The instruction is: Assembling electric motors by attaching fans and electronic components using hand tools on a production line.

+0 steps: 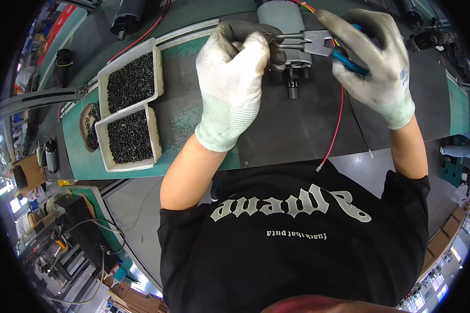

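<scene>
While your white-gloved right hand [377,70] is clamped on the blue-handled steel pliers [317,43] above the grey cylindrical motor [281,16], your white-gloved left hand [234,75] bunches its fingers at their tips — what they pinch is too hidden to tell. Around the motor, a flat black mat [277,130] covers part of your scuffed green worktop [180,136]. Left of the motor sit two white rectangular plastic trays [159,75] of small black pieces [130,81]. Nearer you than the motor — past the worktop's edge — shows pale grey floor [359,169].
</scene>
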`<state>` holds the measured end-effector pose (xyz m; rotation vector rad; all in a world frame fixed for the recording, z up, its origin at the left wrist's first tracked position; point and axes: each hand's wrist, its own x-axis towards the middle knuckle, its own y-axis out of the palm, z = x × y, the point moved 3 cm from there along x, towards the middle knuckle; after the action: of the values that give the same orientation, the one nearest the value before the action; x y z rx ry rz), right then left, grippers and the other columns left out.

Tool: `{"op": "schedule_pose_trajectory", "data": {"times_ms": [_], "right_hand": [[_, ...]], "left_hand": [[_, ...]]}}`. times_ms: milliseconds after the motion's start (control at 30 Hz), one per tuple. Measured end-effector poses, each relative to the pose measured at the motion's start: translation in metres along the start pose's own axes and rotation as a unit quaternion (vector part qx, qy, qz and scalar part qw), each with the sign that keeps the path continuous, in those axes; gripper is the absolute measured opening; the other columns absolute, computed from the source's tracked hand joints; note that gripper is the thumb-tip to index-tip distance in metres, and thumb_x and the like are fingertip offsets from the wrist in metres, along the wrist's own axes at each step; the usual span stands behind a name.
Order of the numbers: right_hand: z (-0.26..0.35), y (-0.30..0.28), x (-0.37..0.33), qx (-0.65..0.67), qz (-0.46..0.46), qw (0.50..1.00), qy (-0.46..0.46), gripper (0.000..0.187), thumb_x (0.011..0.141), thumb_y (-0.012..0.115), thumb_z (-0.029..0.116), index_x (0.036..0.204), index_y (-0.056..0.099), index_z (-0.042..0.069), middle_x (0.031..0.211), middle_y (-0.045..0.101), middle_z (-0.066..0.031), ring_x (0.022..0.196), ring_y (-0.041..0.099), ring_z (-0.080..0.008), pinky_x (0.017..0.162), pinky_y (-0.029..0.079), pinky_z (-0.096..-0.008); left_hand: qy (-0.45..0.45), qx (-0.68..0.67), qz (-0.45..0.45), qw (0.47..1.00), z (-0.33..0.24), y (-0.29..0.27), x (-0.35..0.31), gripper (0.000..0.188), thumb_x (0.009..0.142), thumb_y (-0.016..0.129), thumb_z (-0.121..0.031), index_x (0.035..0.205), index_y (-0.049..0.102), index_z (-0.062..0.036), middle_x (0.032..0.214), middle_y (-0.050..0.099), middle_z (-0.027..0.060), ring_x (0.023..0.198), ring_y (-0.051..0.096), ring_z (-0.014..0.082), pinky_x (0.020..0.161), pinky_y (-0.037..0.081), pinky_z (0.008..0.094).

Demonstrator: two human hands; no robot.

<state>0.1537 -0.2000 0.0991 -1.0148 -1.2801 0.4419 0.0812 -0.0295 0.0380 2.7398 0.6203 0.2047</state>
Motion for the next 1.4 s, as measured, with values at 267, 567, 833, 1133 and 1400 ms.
{"op": "schedule_pose_trajectory", "data": {"times_ms": [267, 567, 833, 1133, 1400], "right_hand": [[0.002, -0.022, 0.011, 0.028, 0.064, 0.996, 0.05, 0.061, 0.057, 0.073, 0.016, 0.118, 0.069, 0.012, 0.093, 0.058, -0.014, 0.083, 0.057, -0.0295, 0.076, 0.048, -0.0395], [0.0, -0.027, 0.01, 0.015, 0.077, 0.995, 0.054, 0.061, 0.058, 0.073, 0.017, 0.119, 0.068, 0.013, 0.096, 0.058, -0.0146, 0.084, 0.057, -0.0302, 0.077, 0.048, -0.04], [-0.047, 0.045, -0.012, 0.275, -0.349, 0.879, -0.171, 0.059, 0.062, 0.074, 0.019, 0.12, 0.065, 0.012, 0.098, 0.058, -0.0147, 0.089, 0.056, -0.0313, 0.08, 0.048, -0.042], [-0.029, 0.0, -0.007, -0.074, -0.038, 0.995, 0.056, 0.052, 0.063, 0.072, 0.016, 0.113, 0.065, 0.007, 0.097, 0.056, -0.0152, 0.093, 0.054, -0.0326, 0.085, 0.046, -0.0429], [-0.083, 0.033, -0.001, 0.02, -0.003, 0.991, 0.129, 0.048, 0.065, 0.071, 0.015, 0.111, 0.063, 0.007, 0.087, 0.058, -0.0125, 0.081, 0.058, -0.0314, 0.079, 0.048, -0.0416]], "left_hand": [[0.009, -0.017, 0.015, 1.0, -0.001, 0.006, 0.0, 0.011, 0.091, 0.054, -0.005, 0.094, 0.061, 0.0036, 0.076, 0.068, 0.0093, 0.067, 0.064, 0.01, 0.064, 0.051, 0.0227], [0.013, 0.012, -0.001, 1.0, 0.005, 0.006, 0.0, 0.012, 0.09, 0.055, -0.005, 0.093, 0.061, 0.0042, 0.075, 0.068, 0.0091, 0.065, 0.061, 0.0092, 0.063, 0.051, 0.0231], [0.012, 0.047, 0.025, 0.999, 0.011, 0.013, 0.01, 0.016, 0.09, 0.055, -0.01, 0.091, 0.062, 0.005, 0.075, 0.067, 0.0103, 0.066, 0.062, 0.0129, 0.064, 0.051, 0.0259], [-0.004, -0.121, 0.076, 0.99, 0.027, 0.025, 0.045, 0.02, 0.093, 0.056, -0.013, 0.102, 0.058, 0.0049, 0.089, 0.065, 0.0118, 0.079, 0.064, 0.0169, 0.074, 0.052, 0.0301], [0.163, 0.23, 0.094, 0.955, 0.008, 0.039, 0.071, 0.029, 0.095, 0.056, -0.022, 0.102, 0.06, 0.0061, 0.092, 0.069, 0.0149, 0.079, 0.067, 0.0224, 0.071, 0.052, 0.0338]]}}
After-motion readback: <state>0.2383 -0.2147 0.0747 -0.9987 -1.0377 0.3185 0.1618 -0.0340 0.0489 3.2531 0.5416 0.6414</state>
